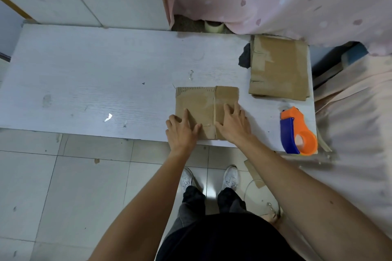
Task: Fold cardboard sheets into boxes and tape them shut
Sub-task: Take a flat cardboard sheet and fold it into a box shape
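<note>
— Fingers (186,114) straight and spread on both hands, gripping nothing?
— Yes. In the head view, the left hand (182,129) and right hand (232,124) press flat on the cardboard sheet (199,101), which lies at the near edge of the surface (84,82), toward its right end.
— Why flat?
— Probably to pin the sheet and sharpen its fold line. The tape dispenser (297,133) sits at the near right corner, within reach; flattened cardboard (280,68) lies at the far right corner.

Bare left hand (182,131) and right hand (232,123), bare forearms (148,193); black fabric top (222,239) at six o'clock, dark trousers (193,199), white trainers (231,177).
</note>
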